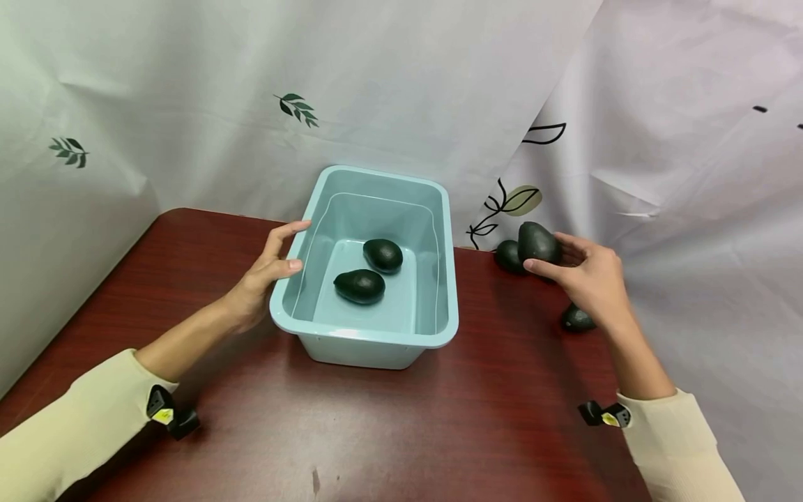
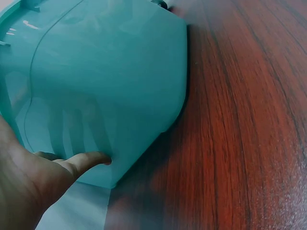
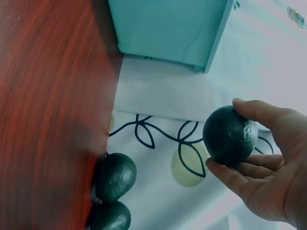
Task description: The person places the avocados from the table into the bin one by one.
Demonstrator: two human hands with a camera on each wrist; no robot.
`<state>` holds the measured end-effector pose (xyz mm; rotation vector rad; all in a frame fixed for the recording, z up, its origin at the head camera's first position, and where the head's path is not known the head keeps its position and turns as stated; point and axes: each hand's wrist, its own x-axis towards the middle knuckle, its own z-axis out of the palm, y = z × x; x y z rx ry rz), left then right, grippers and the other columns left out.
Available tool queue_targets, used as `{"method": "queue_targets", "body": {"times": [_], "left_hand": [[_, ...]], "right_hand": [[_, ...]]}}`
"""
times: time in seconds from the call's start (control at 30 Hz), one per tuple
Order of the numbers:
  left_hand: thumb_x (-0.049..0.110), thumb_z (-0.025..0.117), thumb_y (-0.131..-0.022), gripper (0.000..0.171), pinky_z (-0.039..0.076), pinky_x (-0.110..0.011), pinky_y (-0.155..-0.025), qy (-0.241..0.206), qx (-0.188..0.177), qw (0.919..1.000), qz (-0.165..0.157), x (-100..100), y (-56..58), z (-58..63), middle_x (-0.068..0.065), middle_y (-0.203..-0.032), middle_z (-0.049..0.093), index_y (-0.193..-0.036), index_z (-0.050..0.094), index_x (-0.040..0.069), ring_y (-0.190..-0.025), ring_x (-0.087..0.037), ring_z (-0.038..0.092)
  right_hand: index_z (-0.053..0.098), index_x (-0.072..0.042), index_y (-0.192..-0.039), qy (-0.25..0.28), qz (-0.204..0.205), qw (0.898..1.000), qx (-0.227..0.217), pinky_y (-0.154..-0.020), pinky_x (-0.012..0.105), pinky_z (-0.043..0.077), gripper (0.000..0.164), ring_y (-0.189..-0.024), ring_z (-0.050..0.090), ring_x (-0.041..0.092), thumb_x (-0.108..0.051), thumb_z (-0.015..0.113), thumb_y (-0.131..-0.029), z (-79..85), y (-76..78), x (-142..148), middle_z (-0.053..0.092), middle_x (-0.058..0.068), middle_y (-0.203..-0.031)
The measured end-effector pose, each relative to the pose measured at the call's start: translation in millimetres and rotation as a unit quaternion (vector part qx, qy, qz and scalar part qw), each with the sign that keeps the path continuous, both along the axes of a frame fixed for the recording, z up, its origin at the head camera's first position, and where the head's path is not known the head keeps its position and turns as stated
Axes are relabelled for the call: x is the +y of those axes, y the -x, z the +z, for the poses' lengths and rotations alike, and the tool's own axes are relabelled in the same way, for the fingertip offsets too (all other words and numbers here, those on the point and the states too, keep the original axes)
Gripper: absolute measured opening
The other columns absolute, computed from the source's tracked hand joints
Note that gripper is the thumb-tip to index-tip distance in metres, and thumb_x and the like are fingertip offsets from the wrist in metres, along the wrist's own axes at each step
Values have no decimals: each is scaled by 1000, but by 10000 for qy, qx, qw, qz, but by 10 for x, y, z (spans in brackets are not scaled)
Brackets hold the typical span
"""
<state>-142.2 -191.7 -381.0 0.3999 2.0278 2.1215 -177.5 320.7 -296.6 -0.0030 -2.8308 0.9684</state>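
Observation:
A light blue plastic tub [image 1: 376,359] stands on the table with two dark green avocados inside, the nearer one [image 1: 360,286] lying just left of the farther one [image 1: 383,256]. My left hand [image 1: 257,279] holds the tub's left side, thumb and index finger over the rim. In the left wrist view, a lower finger [image 2: 88,162] touches the outer wall. Right of the tub, my right hand [image 1: 590,275] grips another avocado [image 3: 229,135] between thumb and fingers, raised above the table. Close behind it is an avocado [image 1: 509,256], partly covered.
One more avocado [image 1: 577,318] lies near the table's right edge, partly behind the right wrist. The dark red wooden table [image 1: 376,432] extends toward me. A white patterned cloth [image 1: 389,90] hangs behind the table and along both sides.

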Motion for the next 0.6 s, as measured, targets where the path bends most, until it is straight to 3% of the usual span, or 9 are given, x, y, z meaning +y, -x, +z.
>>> {"method": "queue_targets", "body": {"times": [0.07,0.13,0.23,0.33,0.6], "left_hand": [[27,46,-106,64,65,-41,-92,-7,9,10000,6,1,-2,-5,-15,-161,33,-165,31,45,-118,-27,70],[27,46,-106,63,64,-40,-93,-11,19,10000,12,2,-4,-6,-12,-161,32,-165,31,45,-119,-26,69],[27,46,-106,63,64,-39,-93,-27,14,10000,18,3,-6,-6,-8,-161,32,-165,32,46,-119,-25,69],[27,47,-106,63,64,-39,-93,-58,8,10000,13,7,-7,-6,-8,-160,32,-165,32,46,-117,-22,69],[29,47,-106,63,63,-37,-94,46,89,9999,121,20,-7,-6,-3,-163,30,-165,33,45,-123,-28,66]], "right_hand": [[67,-12,-158,90,39,9999,30,-85,3,48,85,-107,71,-5,-53,95,-88,6,-6,-33,77,17,-144],[67,-11,-157,194,86,9998,49,-84,3,49,85,-107,71,-7,-50,96,-88,11,-10,-64,77,18,-144],[66,-12,-159,247,132,9996,10,-84,3,49,86,-119,80,13,-51,96,-88,13,-18,-111,76,18,-145],[64,-14,-161,244,183,9995,-74,-86,3,48,88,-134,76,32,-53,96,-88,15,-29,-154,73,16,-151],[66,-13,-159,321,349,9988,111,-88,2,49,86,-134,77,36,-49,97,-87,28,-26,-252,72,13,-154]]}}
